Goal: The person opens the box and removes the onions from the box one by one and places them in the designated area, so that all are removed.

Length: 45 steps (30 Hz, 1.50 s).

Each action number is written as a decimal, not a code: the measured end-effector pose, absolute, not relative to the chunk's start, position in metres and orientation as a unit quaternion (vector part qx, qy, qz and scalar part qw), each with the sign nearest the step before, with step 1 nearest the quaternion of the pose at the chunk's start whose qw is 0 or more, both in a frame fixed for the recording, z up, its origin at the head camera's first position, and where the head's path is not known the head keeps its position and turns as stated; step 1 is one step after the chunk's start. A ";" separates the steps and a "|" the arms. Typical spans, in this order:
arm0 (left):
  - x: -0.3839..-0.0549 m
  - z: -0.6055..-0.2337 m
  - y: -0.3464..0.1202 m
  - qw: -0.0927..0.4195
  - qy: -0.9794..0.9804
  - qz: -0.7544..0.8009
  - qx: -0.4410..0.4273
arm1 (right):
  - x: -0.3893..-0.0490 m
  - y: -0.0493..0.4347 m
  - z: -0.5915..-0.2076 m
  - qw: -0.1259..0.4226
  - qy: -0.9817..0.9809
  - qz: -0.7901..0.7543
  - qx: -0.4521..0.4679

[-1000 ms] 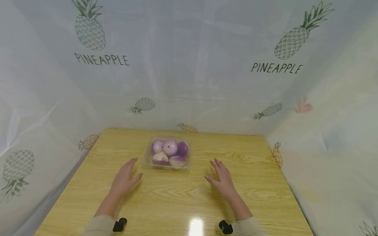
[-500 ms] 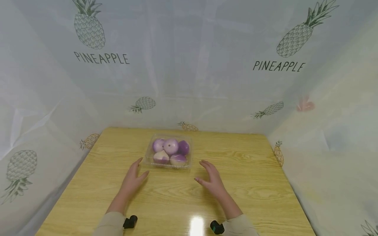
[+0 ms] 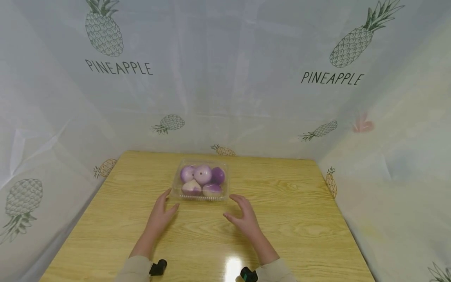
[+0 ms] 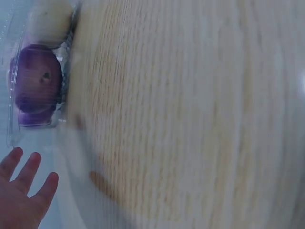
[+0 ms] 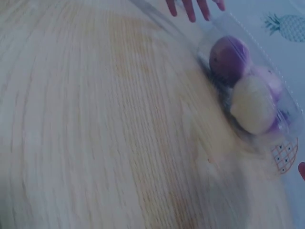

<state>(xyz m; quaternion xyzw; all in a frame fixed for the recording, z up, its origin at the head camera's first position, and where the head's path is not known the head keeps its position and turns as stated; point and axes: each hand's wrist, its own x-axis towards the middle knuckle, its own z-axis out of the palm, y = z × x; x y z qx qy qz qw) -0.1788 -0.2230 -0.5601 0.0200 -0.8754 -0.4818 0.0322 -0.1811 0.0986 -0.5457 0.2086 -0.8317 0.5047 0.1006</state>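
A clear plastic box (image 3: 202, 198) holds several round purple-and-white vegetables (image 3: 203, 175), onion- or turnip-like; I cannot tell which. It rests upright on the table and looks closed. My left hand (image 3: 159, 218) is off its near left corner, thumb and fingers spread apart. In the left wrist view a small gap separates this hand's fingers (image 4: 29, 174) from the box. Near the opposite front corner is my right hand (image 3: 245, 219), its fingers slightly bent and thumb apart; I cannot tell whether a fingertip touches the box. Neither hand holds anything.
The wood-grain table (image 3: 292, 199) reaches back to a pale curtain (image 3: 225, 78) printed with pineapples, which also surrounds both sides. A black wrist camera (image 3: 158, 267) sits on the left sleeve, another camera (image 3: 249, 275) on the right. Light glares off the table near the front.
Both hands have come inward: the left hand slid rightward, the right hand leftward by more, so each is closer to the box. The box has not moved.
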 end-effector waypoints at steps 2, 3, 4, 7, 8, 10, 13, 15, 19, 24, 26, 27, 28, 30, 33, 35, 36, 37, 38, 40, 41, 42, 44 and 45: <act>-0.176 -0.560 -0.220 0.038 -0.865 -0.499 0.027 | -0.180 0.095 -0.548 0.110 -0.828 0.505 0.216; -0.174 -0.560 -0.218 0.040 -0.860 -0.507 0.029 | -0.180 0.092 -0.549 0.113 -0.827 0.505 0.219; -0.172 -0.561 -0.217 0.043 -0.854 -0.517 0.030 | -0.179 0.090 -0.550 0.113 -0.827 0.506 0.219; -0.166 -0.561 -0.212 0.051 -0.838 -0.543 0.033 | -0.177 0.081 -0.552 0.106 -0.824 0.515 0.212; -0.163 -0.561 -0.210 0.053 -0.834 -0.548 0.031 | -0.176 0.078 -0.552 0.103 -0.823 0.518 0.210; -0.160 -0.562 -0.207 0.058 -0.830 -0.554 0.028 | -0.174 0.071 -0.551 0.096 -0.820 0.526 0.205; -0.155 -0.563 -0.203 0.059 -0.827 -0.559 0.027 | -0.173 0.064 -0.551 0.100 -0.818 0.525 0.212; -0.152 -0.565 -0.200 0.055 -0.824 -0.564 0.027 | -0.171 0.060 -0.552 0.100 -0.822 0.520 0.212; -0.144 -0.567 -0.194 0.054 -0.810 -0.583 0.032 | -0.165 0.050 -0.556 0.085 -0.829 0.509 0.214; -0.136 -0.569 -0.185 0.057 -0.795 -0.603 0.037 | -0.159 0.040 -0.558 0.077 -0.834 0.493 0.235; -0.134 -0.568 -0.181 0.061 -0.792 -0.606 0.038 | -0.157 0.037 -0.557 0.079 -0.835 0.490 0.239; -0.133 -0.568 -0.179 0.061 -0.791 -0.607 0.038 | -0.157 0.036 -0.556 0.079 -0.835 0.488 0.240; -0.132 -0.568 -0.177 0.060 -0.791 -0.607 0.041 | -0.156 0.034 -0.556 0.081 -0.836 0.486 0.241; -0.130 -0.567 -0.173 0.058 -0.788 -0.612 0.044 | -0.156 0.032 -0.555 0.088 -0.838 0.485 0.235; -0.129 -0.567 -0.168 0.052 -0.785 -0.616 0.041 | -0.157 0.030 -0.556 0.103 -0.841 0.479 0.229; -0.127 -0.567 -0.164 0.047 -0.783 -0.619 0.039 | -0.157 0.028 -0.557 0.113 -0.842 0.476 0.226; -0.127 -0.567 -0.163 0.047 -0.783 -0.619 0.036 | -0.157 0.028 -0.557 0.117 -0.843 0.474 0.226; -0.126 -0.567 -0.161 0.047 -0.781 -0.622 0.035 | -0.157 0.027 -0.558 0.119 -0.844 0.472 0.226; -0.125 -0.567 -0.160 0.048 -0.779 -0.625 0.033 | -0.157 0.027 -0.558 0.119 -0.844 0.472 0.224; -0.124 -0.566 -0.157 0.048 -0.776 -0.628 0.029 | -0.157 0.026 -0.558 0.120 -0.845 0.470 0.225; -0.123 -0.566 -0.156 0.049 -0.775 -0.629 0.027 | -0.157 0.026 -0.558 0.120 -0.846 0.469 0.224; -0.122 -0.565 -0.154 0.050 -0.774 -0.630 0.025 | -0.157 0.026 -0.557 0.122 -0.846 0.467 0.226; -0.121 -0.564 -0.151 0.048 -0.776 -0.629 0.019 | -0.158 0.026 -0.558 0.130 -0.847 0.463 0.228; -0.120 -0.564 -0.150 0.048 -0.777 -0.628 0.018 | -0.158 0.026 -0.558 0.138 -0.847 0.459 0.229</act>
